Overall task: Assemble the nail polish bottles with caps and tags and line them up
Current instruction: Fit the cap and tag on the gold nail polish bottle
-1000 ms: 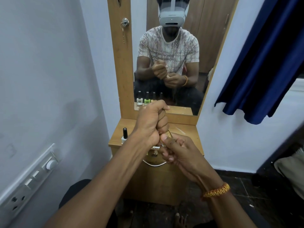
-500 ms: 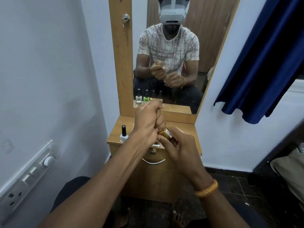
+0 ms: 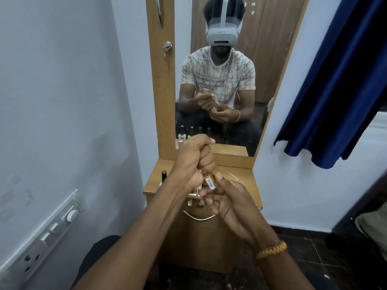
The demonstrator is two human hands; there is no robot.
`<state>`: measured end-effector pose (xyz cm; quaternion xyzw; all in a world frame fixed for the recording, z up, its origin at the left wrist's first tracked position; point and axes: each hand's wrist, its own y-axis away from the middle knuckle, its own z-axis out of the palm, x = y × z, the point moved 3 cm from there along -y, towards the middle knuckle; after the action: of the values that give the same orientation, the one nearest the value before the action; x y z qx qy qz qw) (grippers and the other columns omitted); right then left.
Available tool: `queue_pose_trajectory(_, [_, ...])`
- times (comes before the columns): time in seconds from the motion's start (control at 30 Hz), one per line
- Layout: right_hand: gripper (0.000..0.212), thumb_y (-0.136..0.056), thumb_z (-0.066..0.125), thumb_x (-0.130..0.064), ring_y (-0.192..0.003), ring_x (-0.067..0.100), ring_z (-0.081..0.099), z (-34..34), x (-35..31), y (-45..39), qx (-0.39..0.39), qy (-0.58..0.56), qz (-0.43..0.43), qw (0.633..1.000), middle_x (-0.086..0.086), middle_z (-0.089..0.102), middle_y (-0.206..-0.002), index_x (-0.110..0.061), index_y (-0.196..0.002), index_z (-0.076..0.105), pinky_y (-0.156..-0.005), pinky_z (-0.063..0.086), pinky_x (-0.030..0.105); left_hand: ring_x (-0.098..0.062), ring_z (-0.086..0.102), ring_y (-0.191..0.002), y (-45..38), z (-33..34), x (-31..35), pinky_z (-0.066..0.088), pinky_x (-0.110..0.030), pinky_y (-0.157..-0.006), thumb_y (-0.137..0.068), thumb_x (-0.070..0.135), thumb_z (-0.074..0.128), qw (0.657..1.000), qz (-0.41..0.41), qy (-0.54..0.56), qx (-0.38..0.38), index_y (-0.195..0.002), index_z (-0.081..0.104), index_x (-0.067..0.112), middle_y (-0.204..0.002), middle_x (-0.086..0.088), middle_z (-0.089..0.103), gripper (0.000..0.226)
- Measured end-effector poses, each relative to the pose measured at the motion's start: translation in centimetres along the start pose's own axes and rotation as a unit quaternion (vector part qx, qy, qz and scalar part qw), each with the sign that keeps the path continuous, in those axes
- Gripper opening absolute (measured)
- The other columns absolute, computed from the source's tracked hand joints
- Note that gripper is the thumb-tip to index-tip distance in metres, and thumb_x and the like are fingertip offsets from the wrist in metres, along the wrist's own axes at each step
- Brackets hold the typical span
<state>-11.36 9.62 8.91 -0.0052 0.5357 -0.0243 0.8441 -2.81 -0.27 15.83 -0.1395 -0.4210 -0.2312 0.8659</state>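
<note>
My left hand [image 3: 195, 162] stays fisted over the cap, right hand [image 3: 227, 197] still pinching the gold bottle [image 3: 210, 181], both above the dresser [image 3: 245, 181] front edge. Bottle more upright than before, label facing me.

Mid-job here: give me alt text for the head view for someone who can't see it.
Both hands work a gold nail polish bottle above a small wooden dresser: the left hand grips its top, the right hand holds its body. A black-capped bottle stands on the dresser's left, before a mirror.

Both forearms reach forward, the left hand [image 3: 193, 162] fisted above the right hand [image 3: 228, 197], each grip curled tight.
</note>
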Motion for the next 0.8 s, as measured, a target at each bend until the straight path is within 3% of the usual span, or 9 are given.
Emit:
queue_pose_trajectory(0.13, [0.028, -0.098, 0.066, -0.027, -0.059, 0.015, 0.054, -0.9, 0.1, 0.0, 0.017, -0.022, 0.017, 0.999, 0.021, 0.069, -0.084, 0.001, -0.102, 0.063, -0.045, 0.041, 0.021, -0.009, 0.014, -0.032, 0.1, 0.9, -0.8, 0.012, -0.019, -0.037, -0.091, -0.003, 0.051, 1.000, 0.015, -0.023, -0.007, -0.050, 0.039, 0.024, -0.042, 0.005, 0.021, 0.050])
queue_pose_trajectory(0.27, [0.029, -0.097, 0.071, -0.024, -0.062, 0.014, 0.059, -0.9, -0.8, 0.1, 0.090, 0.145, -0.121, 0.978, 0.018, 0.074, -0.084, 0.003, -0.107, 0.069, -0.053, 0.046, 0.022, -0.010, 0.015, -0.035, -0.3, 1.0, -0.7, 0.013, -0.021, -0.038, -0.089, -0.004, 0.052, 0.999, 0.039, -0.025, 0.027, -0.052, 0.038, 0.024, -0.045, 0.004, 0.022, 0.048])
queue_pose_trajectory(0.33, [0.023, -0.098, 0.072, -0.024, -0.066, 0.009, 0.066, -1.2, -1.3, 0.3, 0.125, 0.309, -0.226, 0.915, 0.008, 0.076, -0.084, -0.002, -0.105, 0.070, -0.060, 0.051, 0.022, -0.011, 0.016, -0.035, -0.5, 0.9, -1.0, 0.013, -0.022, -0.038, -0.089, -0.004, 0.052, 0.998, 0.040, -0.020, 0.042, -0.056, 0.038, 0.023, -0.046, 0.003, 0.022, 0.045])
queue_pose_trajectory(0.47, [0.020, -0.096, 0.077, -0.023, -0.074, 0.012, 0.058, -1.8, -0.6, 0.0, 0.170, 0.579, -0.370, 0.706, 0.002, 0.069, -0.089, -0.009, -0.104, 0.066, -0.062, 0.052, 0.033, -0.011, 0.018, -0.036, -0.6, 0.8, -1.3, 0.013, -0.023, -0.040, -0.089, -0.004, 0.052, 0.996, 0.049, -0.019, 0.077, -0.058, 0.039, 0.020, -0.047, 0.002, 0.024, 0.041])
queue_pose_trajectory(0.53, [0.018, -0.095, 0.078, -0.021, -0.076, 0.012, 0.054, -1.6, -0.3, -0.4, 0.177, 0.601, -0.387, 0.677, 0.001, 0.066, -0.089, -0.010, -0.102, 0.065, -0.063, 0.051, 0.036, -0.011, 0.019, -0.037, -0.7, 0.7, -1.4, 0.013, -0.025, -0.040, -0.088, -0.004, 0.052, 0.995, 0.054, -0.020, 0.084, -0.057, 0.040, 0.020, -0.048, 0.002, 0.024, 0.041])
queue_pose_trajectory(0.6, [0.022, -0.093, 0.080, -0.021, -0.074, 0.017, 0.063, -1.7, -0.5, -0.9, 0.148, 0.509, -0.329, 0.782, 0.001, 0.070, -0.090, -0.011, -0.102, 0.062, -0.064, 0.055, 0.038, -0.010, 0.018, -0.036, -0.9, 0.4, -1.2, 0.012, -0.025, -0.040, -0.087, -0.004, 0.053, 0.996, 0.047, -0.010, 0.077, -0.056, 0.037, 0.021, -0.047, 0.003, 0.025, 0.042])
queue_pose_trajectory(0.67, [0.030, -0.094, 0.078, -0.014, -0.076, 0.020, 0.069, -2.1, -0.8, -1.3, 0.080, 0.315, -0.206, 0.923, 0.012, 0.075, -0.097, -0.001, -0.114, 0.059, -0.068, 0.057, 0.038, -0.009, 0.017, -0.034, -1.2, 0.1, -0.9, 0.013, -0.023, -0.036, -0.088, -0.002, 0.053, 0.997, 0.034, 0.004, 0.063, -0.056, 0.033, 0.022, -0.043, 0.006, 0.024, 0.044])
queue_pose_trajectory(0.7, [0.036, -0.097, 0.073, -0.011, -0.075, 0.021, 0.067, -2.2, -0.8, -1.2, 0.049, 0.204, -0.144, 0.967, 0.020, 0.073, -0.100, 0.006, -0.122, 0.055, -0.067, 0.055, 0.037, -0.009, 0.016, -0.033, -1.3, -0.1, -0.9, 0.014, -0.022, -0.035, -0.088, -0.001, 0.052, 0.998, 0.027, 0.008, 0.054, -0.056, 0.032, 0.023, -0.042, 0.007, 0.023, 0.045])
queue_pose_trajectory(0.8, [0.040, -0.105, 0.059, -0.022, -0.073, 0.021, 0.060, -2.0, -0.9, -1.3, 0.010, -0.008, -0.034, 0.999, 0.023, 0.069, -0.102, 0.005, -0.134, 0.050, -0.062, 0.048, 0.031, -0.009, 0.013, -0.033, -1.7, -0.1, -0.8, 0.016, -0.023, -0.032, -0.091, 0.002, 0.052, 1.000, 0.017, 0.019, 0.018, -0.057, 0.029, 0.024, -0.040, 0.008, 0.021, 0.046])
